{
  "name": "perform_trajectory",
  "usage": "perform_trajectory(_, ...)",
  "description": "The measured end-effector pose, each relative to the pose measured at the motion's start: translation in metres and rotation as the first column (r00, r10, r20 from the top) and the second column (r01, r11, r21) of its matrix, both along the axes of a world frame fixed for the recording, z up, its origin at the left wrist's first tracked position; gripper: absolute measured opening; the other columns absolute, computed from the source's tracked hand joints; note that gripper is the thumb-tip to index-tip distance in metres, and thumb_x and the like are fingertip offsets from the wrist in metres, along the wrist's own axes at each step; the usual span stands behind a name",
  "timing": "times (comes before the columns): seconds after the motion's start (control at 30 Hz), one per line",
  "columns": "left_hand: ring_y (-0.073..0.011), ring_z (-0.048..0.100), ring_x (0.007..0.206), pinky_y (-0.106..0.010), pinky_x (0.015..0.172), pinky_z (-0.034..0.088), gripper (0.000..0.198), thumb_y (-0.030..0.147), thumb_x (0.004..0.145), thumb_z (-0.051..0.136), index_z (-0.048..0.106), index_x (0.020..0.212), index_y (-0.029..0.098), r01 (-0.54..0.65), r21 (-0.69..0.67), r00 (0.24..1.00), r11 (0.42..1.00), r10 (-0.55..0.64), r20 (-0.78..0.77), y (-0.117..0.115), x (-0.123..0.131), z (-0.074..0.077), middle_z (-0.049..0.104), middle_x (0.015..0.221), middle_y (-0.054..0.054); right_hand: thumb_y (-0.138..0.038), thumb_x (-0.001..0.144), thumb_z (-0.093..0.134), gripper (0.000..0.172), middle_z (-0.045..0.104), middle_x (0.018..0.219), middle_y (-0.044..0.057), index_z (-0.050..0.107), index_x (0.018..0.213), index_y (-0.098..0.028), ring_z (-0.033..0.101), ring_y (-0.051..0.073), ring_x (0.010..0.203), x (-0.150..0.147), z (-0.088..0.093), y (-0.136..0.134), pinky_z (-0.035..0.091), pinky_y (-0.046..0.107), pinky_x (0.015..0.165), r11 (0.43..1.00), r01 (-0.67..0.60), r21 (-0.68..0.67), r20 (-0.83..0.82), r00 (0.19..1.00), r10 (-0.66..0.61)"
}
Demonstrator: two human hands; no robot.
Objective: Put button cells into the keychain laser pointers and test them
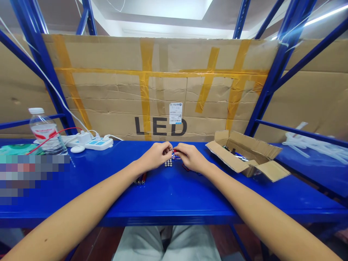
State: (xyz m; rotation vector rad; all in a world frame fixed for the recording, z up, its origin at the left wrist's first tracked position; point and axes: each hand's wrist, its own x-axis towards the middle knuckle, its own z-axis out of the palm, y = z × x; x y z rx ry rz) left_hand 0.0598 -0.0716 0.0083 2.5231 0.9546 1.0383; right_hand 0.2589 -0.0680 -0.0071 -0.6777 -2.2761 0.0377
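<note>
My left hand (pixel 157 156) is closed in a pinch over the middle of the table, its fingertips against a small silvery end piece that I cannot make out. Facing it, my right hand (pixel 189 156) grips a small red metallic tube (pixel 175 150), mostly covered by the fingers. Just below both hands, several small round silver button cells (pixel 168 163) lie in neat rows. Shiny blue tubes (pixel 176 157) show behind them, between the hands. Beside my left forearm lie several dark and red metal tubes (pixel 140 179). Small red and blue pieces (pixel 186 167) lie partly hidden under my right hand.
On the right of the blue table (pixel 168 199) stands an open cardboard box (pixel 246 154) with blue and dark tubes inside. A power strip (pixel 94 142) with cables and a water bottle (pixel 46 132) stand at left. A large cardboard sheet (pixel 116 98) closes the back between blue posts.
</note>
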Motion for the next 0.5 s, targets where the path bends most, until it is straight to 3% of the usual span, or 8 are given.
perform_trajectory(0.1, -0.0098, 0.051, 0.058, -0.021, 0.055, 0.037, 0.004, 0.019, 0.084, 0.052, 0.054, 0.081, 0.017, -0.017, 0.057, 1.0, 0.998, 0.017, -0.013, 0.0008, -0.0005, -0.0011, 0.056, 0.063, 0.004, -0.016, 0.096, 0.043, 0.018, 0.057, 0.083, 0.005, 0.06, 0.093, -0.017, 0.053, 0.017, 0.075, -0.0022, -0.0028, -0.0003, 0.042, 0.03, 0.07, 1.0, 0.027, 0.01, 0.02, 0.999, -0.027)
perform_trajectory(0.17, -0.0096, 0.05, 0.057, -0.021, 0.055, 0.036, 0.005, 0.019, 0.084, 0.051, 0.055, 0.08, 0.017, -0.024, 0.061, 1.0, 0.998, 0.024, 0.003, 0.0008, -0.0006, -0.0008, 0.056, 0.063, 0.004, -0.017, 0.094, 0.048, 0.011, 0.056, 0.091, 0.007, 0.057, 0.1, -0.018, 0.054, 0.018, 0.082, -0.004, -0.0052, -0.0012, 0.044, 0.031, 0.074, 0.999, 0.041, 0.003, -0.014, 0.999, -0.041)
perform_trajectory(0.23, -0.0092, 0.049, 0.056, -0.021, 0.054, 0.036, 0.005, 0.019, 0.083, 0.052, 0.055, 0.08, 0.017, -0.029, 0.048, 0.999, 0.998, 0.027, 0.025, 0.0002, -0.0004, 0.0004, 0.055, 0.063, 0.004, -0.016, 0.089, 0.056, 0.016, 0.054, 0.098, 0.007, 0.053, 0.104, -0.018, 0.054, 0.019, 0.086, -0.0053, -0.0071, -0.0024, 0.046, 0.032, 0.075, 0.998, 0.063, -0.004, -0.042, 0.997, -0.063)
perform_trajectory(0.37, -0.0092, 0.049, 0.056, -0.021, 0.054, 0.036, 0.004, 0.018, 0.082, 0.053, 0.056, 0.08, 0.017, -0.017, 0.006, 0.999, 1.0, 0.017, 0.04, -0.0012, 0.0005, 0.0026, 0.055, 0.062, 0.004, -0.008, 0.088, 0.048, 0.014, 0.05, 0.096, 0.007, 0.05, 0.096, -0.02, 0.053, 0.019, 0.081, -0.0055, -0.0076, -0.0044, 0.046, 0.032, 0.072, 0.989, 0.128, 0.077, -0.042, 0.991, -0.125)
perform_trajectory(0.5, -0.0092, 0.049, 0.056, -0.021, 0.054, 0.037, 0.005, 0.019, 0.082, 0.053, 0.057, 0.081, 0.017, 0.008, -0.036, 0.997, 0.999, -0.005, 0.075, -0.0003, -0.0007, 0.0029, 0.055, 0.061, 0.005, -0.012, 0.095, 0.043, 0.011, 0.049, 0.092, 0.007, 0.052, 0.094, -0.019, 0.052, 0.018, 0.079, -0.0035, -0.0048, -0.0039, 0.046, 0.032, 0.071, 0.984, 0.039, 0.174, -0.045, 0.998, -0.032)
